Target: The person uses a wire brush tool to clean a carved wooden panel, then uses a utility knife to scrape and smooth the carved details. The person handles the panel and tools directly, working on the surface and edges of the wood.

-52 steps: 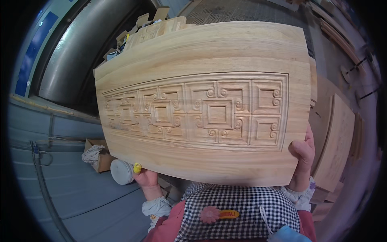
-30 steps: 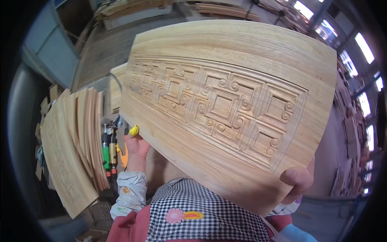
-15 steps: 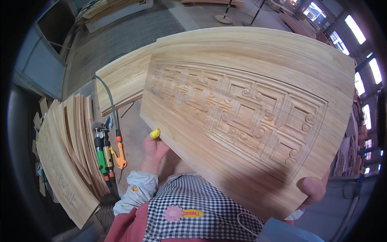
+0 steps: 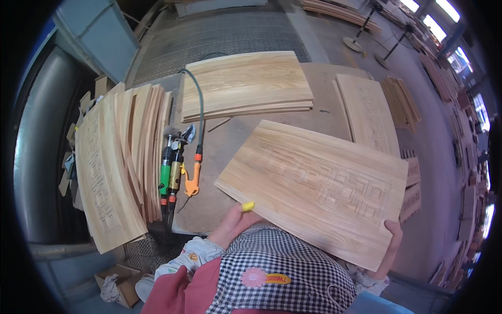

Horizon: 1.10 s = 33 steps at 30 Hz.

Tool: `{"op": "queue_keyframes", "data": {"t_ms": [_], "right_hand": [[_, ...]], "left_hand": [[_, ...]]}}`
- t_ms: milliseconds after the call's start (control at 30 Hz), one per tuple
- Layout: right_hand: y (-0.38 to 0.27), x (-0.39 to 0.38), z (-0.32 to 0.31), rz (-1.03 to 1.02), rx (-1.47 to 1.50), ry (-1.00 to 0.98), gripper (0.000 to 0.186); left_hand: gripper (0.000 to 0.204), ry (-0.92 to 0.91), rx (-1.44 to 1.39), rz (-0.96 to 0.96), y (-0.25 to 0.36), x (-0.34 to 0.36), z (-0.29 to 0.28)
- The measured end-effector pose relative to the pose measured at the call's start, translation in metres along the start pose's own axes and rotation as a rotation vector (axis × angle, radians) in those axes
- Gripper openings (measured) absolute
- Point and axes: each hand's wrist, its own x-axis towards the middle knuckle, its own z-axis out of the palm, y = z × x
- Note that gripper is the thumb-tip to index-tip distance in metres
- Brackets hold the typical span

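Note:
A carved wooden panel [image 4: 293,193] with a raised pattern of squares and scrolls is held tilted over the front of the table. My left hand [image 4: 238,222], its thumb wrapped in yellow, grips the near-left edge from below, its other fingers partly hidden. At the right end my right hand [image 4: 391,243] clasps the short edge, thumb on the face and fingers out of sight behind. Left of the panel lie an orange air blow gun [image 4: 193,180] on a green hose, a green-bodied power tool [image 4: 166,170] and a gold-bodied power tool [image 4: 177,165].
A stack of panels [image 4: 246,83] lies at the table's far side. More panels [image 4: 366,112] rest at the right edge. Several boards stand on edge at the left beside a carved panel [image 4: 102,172]. A cardboard box [image 4: 123,285] sits on the floor, lower left.
The held panel has come down and away from my head, toward the tabletop. The far stack and right-hand panels now show past it. Both hands keep their hold.

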Motion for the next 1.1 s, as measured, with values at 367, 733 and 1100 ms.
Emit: {"op": "queue_keyframes", "data": {"t_ms": [367, 733, 1100], "right_hand": [[0.136, 0.143, -0.12, 0.343, -0.422, -0.118, 0.05], [0.196, 0.107, -0.158, 0.326, -0.391, 0.167, 0.044], [0.248, -0.035, -0.136, 0.459, -0.047, 0.378, 0.062]], "left_hand": [[0.043, 0.313, 0.17, 0.022, -0.012, -0.021, -0.039], [0.043, 0.439, 0.353, -0.108, -0.029, -0.004, -0.058], [0.02, 0.233, 1.13, -0.249, -0.003, 0.008, -0.074]]}}
